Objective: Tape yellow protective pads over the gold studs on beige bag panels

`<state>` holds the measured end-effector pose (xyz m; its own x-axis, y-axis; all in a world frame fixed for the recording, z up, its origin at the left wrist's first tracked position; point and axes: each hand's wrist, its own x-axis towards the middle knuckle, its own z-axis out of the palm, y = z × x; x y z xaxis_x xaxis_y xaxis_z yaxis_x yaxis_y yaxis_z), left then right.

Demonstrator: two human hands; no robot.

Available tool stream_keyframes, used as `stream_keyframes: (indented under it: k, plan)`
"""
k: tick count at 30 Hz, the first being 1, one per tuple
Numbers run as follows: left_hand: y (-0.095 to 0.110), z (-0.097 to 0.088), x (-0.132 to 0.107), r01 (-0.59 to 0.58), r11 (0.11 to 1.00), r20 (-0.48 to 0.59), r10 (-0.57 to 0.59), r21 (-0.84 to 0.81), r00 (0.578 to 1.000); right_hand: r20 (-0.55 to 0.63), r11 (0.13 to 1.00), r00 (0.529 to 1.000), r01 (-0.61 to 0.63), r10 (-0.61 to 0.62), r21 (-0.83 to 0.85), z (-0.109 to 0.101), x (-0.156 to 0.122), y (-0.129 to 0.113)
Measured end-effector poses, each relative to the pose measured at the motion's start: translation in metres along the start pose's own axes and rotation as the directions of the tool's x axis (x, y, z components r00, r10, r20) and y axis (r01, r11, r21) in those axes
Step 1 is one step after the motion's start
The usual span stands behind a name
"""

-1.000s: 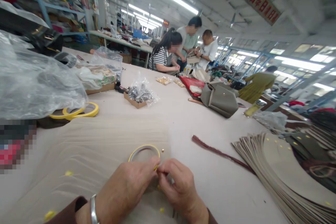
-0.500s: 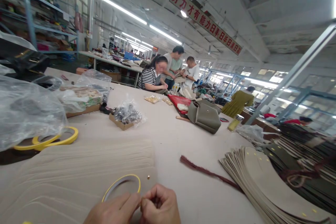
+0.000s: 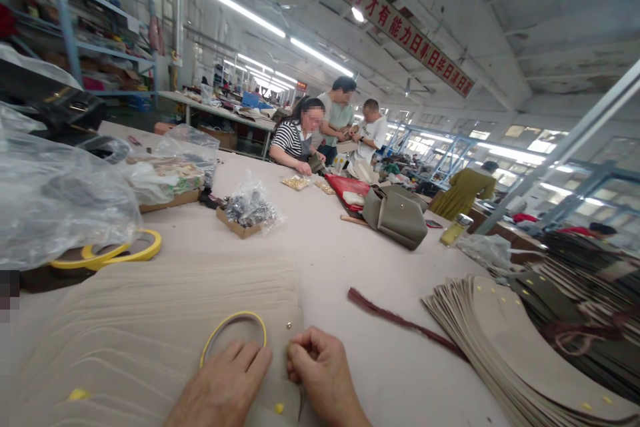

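Observation:
My left hand (image 3: pixel 225 377) lies over a stack of beige panels (image 3: pixel 150 320), its fingers curved over the lower part of a roll of yellow-edged tape (image 3: pixel 233 317). The upper part of the ring sticks out beyond my fingers. My right hand (image 3: pixel 320 370) is closed in a pinch at the right edge of the top panel; whatever is between its fingertips is hidden. A small metal stud (image 3: pixel 289 325) sits in the panel just above that hand. Between my hands, low on the panel, shows a yellow tape piece (image 3: pixel 279 407).
At left are yellow tape rolls (image 3: pixel 145 247) and plastic bags (image 3: pixel 60 193). Ahead stand a small box of wrapped parts (image 3: pixel 243 223) and an olive bag (image 3: pixel 397 217). A brown cord (image 3: pixel 400 320) and curved panels (image 3: pixel 520 340) lie right. A co-worker (image 3: pixel 297 137) sits across the table.
My hands, whose fingertips met before, are now apart. The left has moved left with the tape roll, and a yellow piece now shows on the panel between them. The view has shifted slightly.

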<state>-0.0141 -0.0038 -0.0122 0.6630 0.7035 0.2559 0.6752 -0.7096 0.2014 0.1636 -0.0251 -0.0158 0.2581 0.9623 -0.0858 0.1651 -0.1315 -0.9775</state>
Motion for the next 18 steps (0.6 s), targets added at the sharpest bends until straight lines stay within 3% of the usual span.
stream_keyframes:
  k: [5,9,13,18]
  plan:
    - [0.012,-0.023,0.002,0.041,0.998,0.146,-0.032,-0.054,0.989,0.026,0.999,1.0,-0.011,0.012,-0.041,-0.007,0.0,-0.005]
    - [0.012,-0.028,0.001,0.016,0.996,0.233,0.006,-0.089,0.973,0.142,0.991,0.982,-0.13,0.127,0.018,-0.026,0.001,-0.004]
    - [0.01,-0.028,0.0,-0.032,0.996,0.264,0.054,-0.084,0.963,0.279,0.969,0.928,-0.236,0.248,-0.075,-0.039,-0.01,-0.006]
    - [0.007,-0.027,-0.001,-0.061,0.995,0.251,0.078,-0.075,0.965,0.277,0.948,0.928,-0.176,0.25,-0.265,-0.034,-0.025,-0.007]
